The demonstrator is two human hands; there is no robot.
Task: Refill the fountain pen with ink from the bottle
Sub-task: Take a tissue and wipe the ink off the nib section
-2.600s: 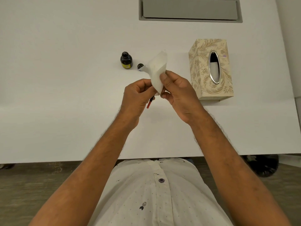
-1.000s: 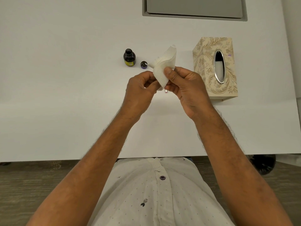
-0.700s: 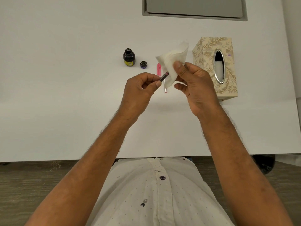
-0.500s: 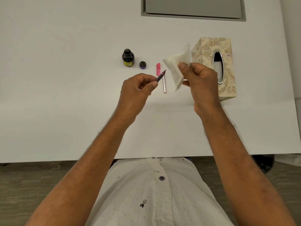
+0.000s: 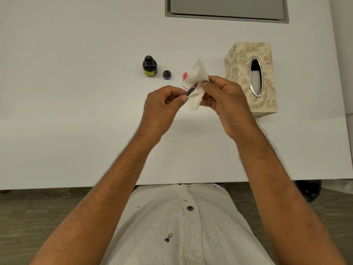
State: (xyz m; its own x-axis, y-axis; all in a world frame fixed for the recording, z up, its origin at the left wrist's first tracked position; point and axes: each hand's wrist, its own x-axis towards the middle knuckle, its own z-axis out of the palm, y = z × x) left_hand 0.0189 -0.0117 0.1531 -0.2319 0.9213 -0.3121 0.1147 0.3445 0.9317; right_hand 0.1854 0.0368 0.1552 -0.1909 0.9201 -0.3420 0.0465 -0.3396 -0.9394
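My left hand [image 5: 162, 109] pinches the dark front section of the fountain pen [image 5: 191, 89], its nib end pointing up and right into a white tissue [image 5: 196, 87]. My right hand [image 5: 225, 104] holds that tissue around the pen tip. The open ink bottle [image 5: 149, 66], dark with a yellow label, stands on the white table [image 5: 76, 92] beyond my left hand. Its small round cap [image 5: 167, 74] lies just to the right of it. A pink pen part [image 5: 185, 75] lies on the table, mostly hidden behind the tissue.
A beige patterned tissue box [image 5: 250, 77] with an oval opening stands to the right of my right hand. A grey recessed panel [image 5: 227, 8] sits at the table's far edge. The table's near edge runs just above my shirt.
My right hand had drawn the tissue away to the right, baring the pen tip. Now it has brought the tissue back against the tip. My left hand has stayed in place.
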